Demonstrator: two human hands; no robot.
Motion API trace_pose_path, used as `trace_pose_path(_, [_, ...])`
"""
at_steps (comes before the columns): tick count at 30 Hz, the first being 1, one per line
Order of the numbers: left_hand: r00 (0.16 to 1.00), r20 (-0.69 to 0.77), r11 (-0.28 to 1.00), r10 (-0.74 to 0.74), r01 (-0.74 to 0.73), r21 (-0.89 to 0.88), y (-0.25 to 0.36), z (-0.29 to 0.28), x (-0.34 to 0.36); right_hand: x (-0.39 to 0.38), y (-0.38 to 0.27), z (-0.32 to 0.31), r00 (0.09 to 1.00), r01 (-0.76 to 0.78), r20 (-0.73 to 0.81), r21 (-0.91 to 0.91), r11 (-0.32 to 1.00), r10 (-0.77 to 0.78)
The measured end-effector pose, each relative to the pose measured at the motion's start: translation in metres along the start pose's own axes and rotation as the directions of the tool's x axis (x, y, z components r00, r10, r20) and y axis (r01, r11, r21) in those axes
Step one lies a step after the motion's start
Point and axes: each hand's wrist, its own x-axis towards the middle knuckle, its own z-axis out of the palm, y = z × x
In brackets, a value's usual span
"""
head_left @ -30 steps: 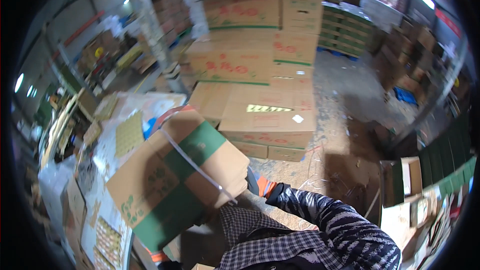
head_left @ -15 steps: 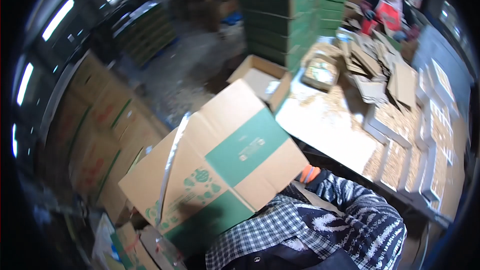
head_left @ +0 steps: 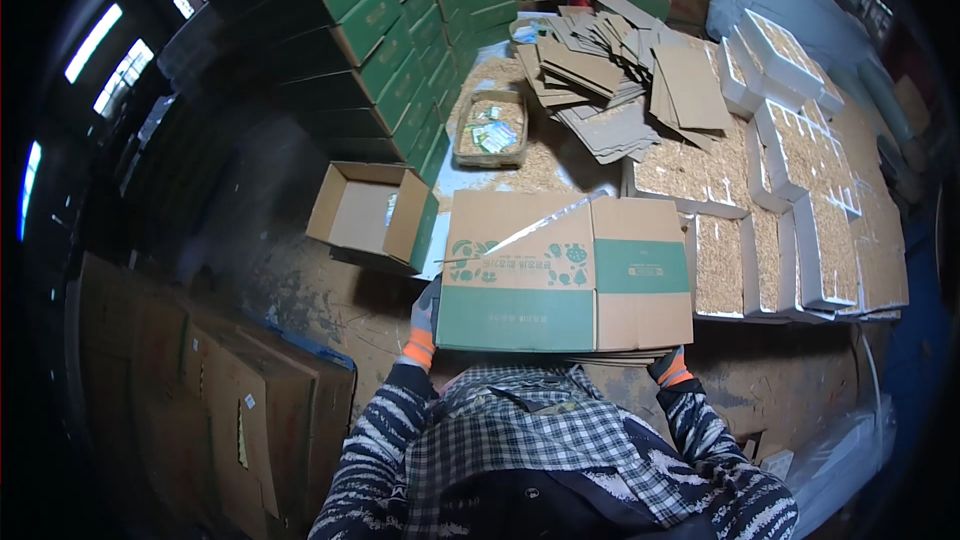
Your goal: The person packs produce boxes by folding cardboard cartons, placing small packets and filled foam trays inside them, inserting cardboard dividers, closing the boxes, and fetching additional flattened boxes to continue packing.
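Cartons [head_left: 515, 275], flattened into a brown and green bundle, lie between the person's hands, before the body and at the near side of a pale table [head_left: 450, 172]. The gloved left hand [head_left: 424, 315] is closed on the bundle's left edge; the right hand [head_left: 670, 366] clasps its near right corner, fingers mostly hidden. A silvery strap [head_left: 545, 227] crosses the top. Beyond lie loose cardboard pieces [head_left: 690, 90]; white trays [head_left: 806, 255] stand to the right.
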Motion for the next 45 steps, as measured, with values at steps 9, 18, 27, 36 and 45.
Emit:
trace_pose_path(9, [0.979, 0.069, 0.798, 0.194, -0.199, 0.569, 0.034, -0.022, 0.113, 0.083, -0.076, -0.043, 0.821, -0.422, -0.366, 0.128, 0.897, 0.439])
trace_pose_path(18, [0.359, 0.918, 0.131, 0.166, -0.931, 0.340, 0.100, 0.116, 0.173, 0.200, -0.274, 0.014, 0.969, 0.224, 0.010, -0.450, 0.865, -0.245])
trace_pose_path(27, [0.700, 0.712, 0.415, 0.057, -0.665, 0.621, 0.107, 0.102, 0.235, 0.178, -0.297, 0.036, 0.941, 0.334, 0.190, -0.414, 0.847, -0.279])
trace_pose_path(36, [0.698, 0.710, 0.030, -0.090, -0.711, 0.702, 0.118, 0.105, 0.185, 0.173, -0.309, -0.018, 0.895, 0.347, 0.290, 0.026, 0.938, -0.339])
trace_pose_path(45, [0.679, 0.699, -0.068, 0.223, -0.704, 0.707, 0.324, 0.118, 0.142, 0.264, -0.327, -0.157, 0.855, 0.316, -0.158, -0.595, 0.739, -0.493])
